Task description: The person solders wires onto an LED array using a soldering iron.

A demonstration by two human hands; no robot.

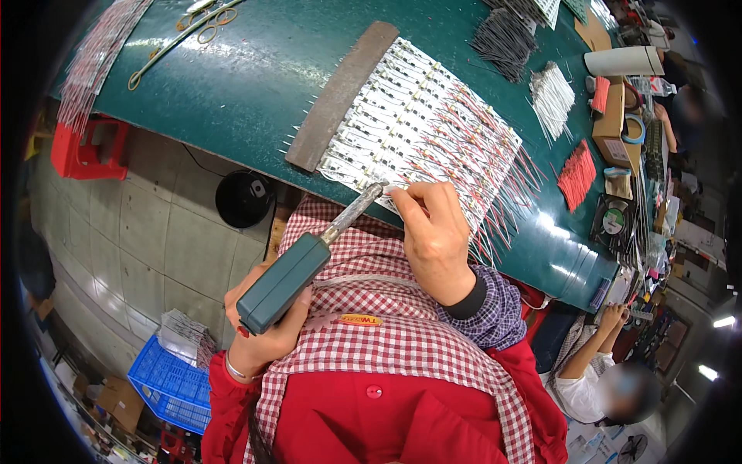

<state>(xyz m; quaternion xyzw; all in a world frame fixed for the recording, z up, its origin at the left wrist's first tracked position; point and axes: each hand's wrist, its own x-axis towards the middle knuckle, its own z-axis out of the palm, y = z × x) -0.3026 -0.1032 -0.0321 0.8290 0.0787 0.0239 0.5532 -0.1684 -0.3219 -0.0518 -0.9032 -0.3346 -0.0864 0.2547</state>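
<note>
My left hand [267, 340] is wrapped round a soldering gun [284, 282] with a dark green body and a metal barrel. The barrel points up and right, its tip by the near edge of a white circuit board panel [367, 143]. Beside that tip, my right hand [439, 240] is closed in a pinch over the panel's edge; what its fingertips hold is too small to make out. Rows of small dark components cover the panel, and many red and white wires [471, 147] lie across its right part. A brown metal bar [344, 93] rests along the panel's left side.
On the green table [232, 93] lie bundles of black wires [504, 42], white wires [552, 99] and red wires [577, 176]. A cardboard box [614, 127] and a fan [612, 220] stand at right. A co-worker's hand [612, 319] is at lower right.
</note>
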